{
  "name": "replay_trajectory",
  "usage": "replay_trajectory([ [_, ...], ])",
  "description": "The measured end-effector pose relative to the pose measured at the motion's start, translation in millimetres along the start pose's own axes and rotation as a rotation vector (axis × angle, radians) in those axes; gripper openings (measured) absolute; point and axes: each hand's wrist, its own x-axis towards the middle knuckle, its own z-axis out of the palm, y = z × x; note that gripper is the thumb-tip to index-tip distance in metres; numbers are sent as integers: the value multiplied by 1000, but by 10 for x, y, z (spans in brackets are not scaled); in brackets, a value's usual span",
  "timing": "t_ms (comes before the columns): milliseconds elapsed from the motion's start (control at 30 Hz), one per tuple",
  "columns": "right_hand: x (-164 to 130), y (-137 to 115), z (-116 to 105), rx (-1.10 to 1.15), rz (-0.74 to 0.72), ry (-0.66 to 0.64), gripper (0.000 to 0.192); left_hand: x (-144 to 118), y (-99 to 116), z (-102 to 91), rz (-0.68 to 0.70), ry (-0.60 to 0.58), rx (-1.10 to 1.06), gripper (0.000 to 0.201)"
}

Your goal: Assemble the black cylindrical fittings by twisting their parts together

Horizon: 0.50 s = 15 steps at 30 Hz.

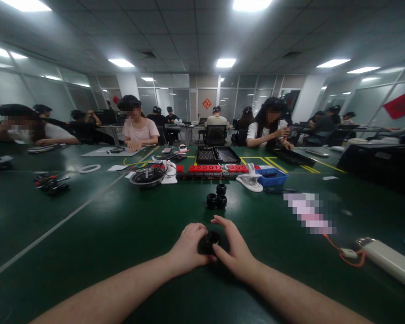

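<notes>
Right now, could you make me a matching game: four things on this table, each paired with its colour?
Things:
1. bin
2. trays
3. table
4. part held by left hand and right hand

Colours:
A. black
B. green
C. blue
D. red

Pairs: 1-C, 2-D, 3-B, 4-A
</notes>
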Motion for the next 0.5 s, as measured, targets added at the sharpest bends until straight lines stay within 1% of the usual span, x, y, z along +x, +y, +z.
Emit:
replay_trajectory([
  [100,18,-7,18,-54,56,51,55,-2,-8,5,5,10,-6,38],
  [233,36,-3,45,-82,120,79,59,-17,-3,-10,4,2,-11,35],
  [367,48,-8,55,-100,161,76,65,-18,6,-19,-8,-3,-20,35],
  [500,61,-13,63,-123,185,55,65,-7,9,-14,-13,-6,-22,35],
])
